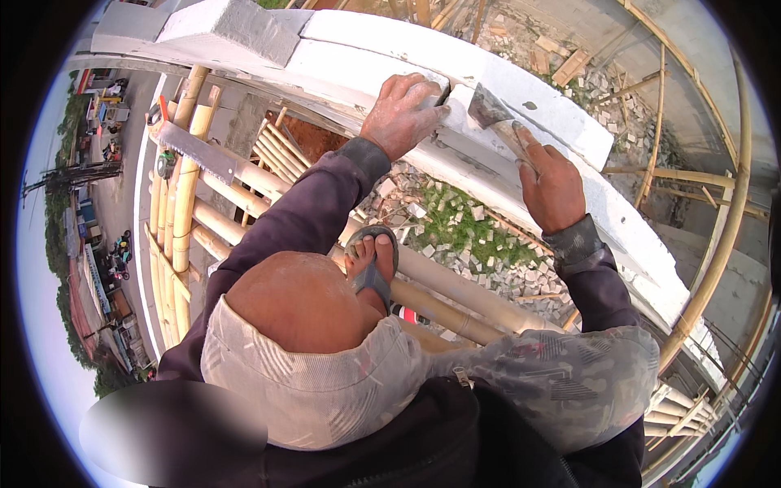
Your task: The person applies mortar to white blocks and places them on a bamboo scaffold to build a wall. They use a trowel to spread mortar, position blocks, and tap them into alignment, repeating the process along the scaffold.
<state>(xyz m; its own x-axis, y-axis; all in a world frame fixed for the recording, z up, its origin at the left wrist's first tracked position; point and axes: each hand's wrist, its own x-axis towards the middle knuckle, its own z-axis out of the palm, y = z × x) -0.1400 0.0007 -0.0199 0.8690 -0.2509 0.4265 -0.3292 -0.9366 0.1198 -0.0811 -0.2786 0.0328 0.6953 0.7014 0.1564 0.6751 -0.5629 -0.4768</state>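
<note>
On top of a curved white block wall (pixel 350 69), my left hand (pixel 399 116) is closed around a small pale block piece (pixel 431 95) with a dark edge. The fingers cover most of that piece. A short distance to its right, my right hand (pixel 555 189) grips the pale handle of a scraper (pixel 490 108). Its wide, dusty grey blade rests on or just over the white top face; I cannot tell whether it touches. Between the blade and the left hand, a short stretch of white block shows.
Bamboo scaffold poles (pixel 460 317) run under my sandalled foot (pixel 373 264). A handsaw (pixel 195 150) hangs by the left poles. Rubble and grass (pixel 468 224) lie far below. More bamboo poles (pixel 720 236) stand at right; a road (pixel 134 146) is at left.
</note>
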